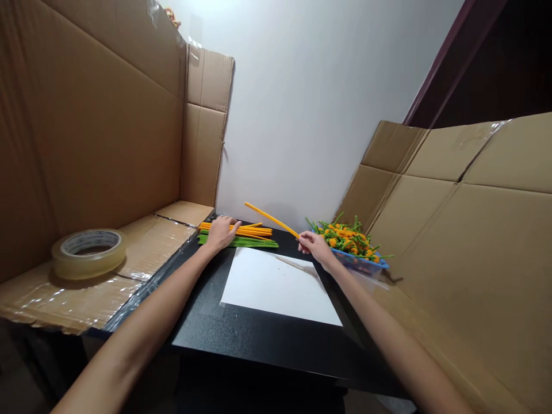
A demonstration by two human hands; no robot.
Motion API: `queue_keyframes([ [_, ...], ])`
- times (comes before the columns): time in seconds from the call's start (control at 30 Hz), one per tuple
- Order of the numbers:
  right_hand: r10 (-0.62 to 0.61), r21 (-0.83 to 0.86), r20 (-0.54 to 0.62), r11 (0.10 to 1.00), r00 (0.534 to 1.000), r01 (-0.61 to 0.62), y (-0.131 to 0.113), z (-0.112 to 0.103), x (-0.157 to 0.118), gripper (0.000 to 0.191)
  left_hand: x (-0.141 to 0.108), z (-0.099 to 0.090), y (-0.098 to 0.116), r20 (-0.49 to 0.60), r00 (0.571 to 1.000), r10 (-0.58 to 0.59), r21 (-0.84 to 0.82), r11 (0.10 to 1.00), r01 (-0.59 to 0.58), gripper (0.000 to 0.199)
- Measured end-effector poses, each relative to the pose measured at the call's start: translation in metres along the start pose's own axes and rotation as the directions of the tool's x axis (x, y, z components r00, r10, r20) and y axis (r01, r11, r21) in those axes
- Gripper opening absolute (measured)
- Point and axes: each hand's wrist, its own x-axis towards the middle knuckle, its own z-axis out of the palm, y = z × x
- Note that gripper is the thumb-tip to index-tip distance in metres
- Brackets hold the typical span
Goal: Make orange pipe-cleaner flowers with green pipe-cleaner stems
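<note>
One orange pipe cleaner [271, 218] we pinch, right hand [317, 247] beside the paper [276, 294]; left hand [221, 232] over others [255, 232], grip unclear.

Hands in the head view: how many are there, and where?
2. The left hand is at the pile of orange sticks; the right hand holds up a single orange stick, near the blue basket. No other hand shows.
</note>
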Motion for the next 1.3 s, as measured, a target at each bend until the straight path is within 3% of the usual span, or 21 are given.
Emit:
queue_keyframes([
  [0.07,0.037,0.135,-0.006,0.99,0.999,-0.036,-0.003,0.016,-0.028,0.039,-0.001,0.003,0.025,0.146,0.988,0.056,-0.433,0.901,0.013,0.045],
  [0.13,0.078,0.204,0.102,0.974,0.992,-0.098,-0.011,0.033,-0.05,0.043,-0.003,0.007,0.051,0.296,0.955,0.016,-0.721,0.66,0.212,0.057],
  [0.2,0.116,0.217,0.221,0.962,0.968,-0.164,-0.022,0.045,-0.065,0.044,-0.007,0.01,0.074,0.392,0.92,0.003,-0.822,0.449,0.349,0.059],
  [0.27,0.128,0.198,0.368,0.957,0.921,-0.213,-0.032,0.054,-0.071,0.044,-0.013,0.013,0.091,0.389,0.921,-0.025,-0.85,0.375,0.37,0.048],
  [0.33,0.113,0.185,0.427,0.96,0.897,-0.209,-0.038,0.057,-0.07,0.047,-0.021,0.015,0.102,0.408,0.911,-0.056,-0.846,0.353,0.4,0.04],
  [0.43,0.131,0.32,0.18,0.93,0.975,-0.184,-0.038,0.058,-0.061,0.048,-0.035,0.021,0.112,0.538,0.843,-0.015,-0.779,0.375,0.503,0.04],
  [0.53,0.206,0.452,-0.035,0.876,0.978,-0.168,-0.036,0.055,-0.051,0.043,-0.052,0.031,0.122,0.664,0.738,0.119,-0.69,0.478,0.544,0.049],
  [0.63,0.224,0.541,-0.033,0.824,0.974,-0.172,-0.037,0.052,-0.043,0.04,-0.069,0.037,0.132,0.734,0.635,0.241,-0.627,0.599,0.498,0.061],
  [0.7,0.209,0.565,-0.04,0.812,0.977,-0.151,-0.04,0.053,-0.041,0.038,-0.076,0.037,0.136,0.749,0.606,0.269,-0.606,0.647,0.463,0.063],
  [0.8,0.18,0.577,-0.073,0.81,0.981,-0.106,-0.042,0.056,-0.04,0.039,-0.078,0.034,0.141,0.74,0.631,0.23,-0.583,0.687,0.433,0.064],
  [0.87,0.172,0.571,-0.08,0.815,0.982,-0.097,-0.043,0.057,-0.042,0.04,-0.074,0.033,0.141,0.68,0.723,0.12,-0.577,0.697,0.427,0.066],
  [0.93,0.163,0.553,-0.076,0.828,0.984,-0.095,-0.043,0.057,-0.044,0.041,-0.068,0.033,0.14,0.527,0.85,-0.011,-0.608,0.694,0.386,0.066],
  [1.0,0.141,0.524,-0.04,0.846,0.989,-0.1,-0.043,0.056,-0.045,0.043,-0.063,0.034,0.137,0.365,0.929,-0.058,-0.668,0.679,0.305,0.063],
  [1.07,0.112,0.49,0.019,0.865,0.994,-0.107,-0.043,0.057,-0.047,0.044,-0.058,0.033,0.134,0.302,0.953,-0.035,-0.719,0.648,0.252,0.058],
  [1.13,0.101,0.465,0.064,0.877,0.993,-0.119,-0.042,0.059,-0.048,0.045,-0.056,0.032,0.132,0.313,0.949,-0.024,-0.745,0.614,0.261,0.053],
  [1.3,0.155,0.429,0.014,0.892,0.988,-0.146,-0.039,0.063,-0.047,0.041,-0.058,0.034,0.13,0.332,0.939,-0.091,-0.78,0.533,0.327,0.047],
])
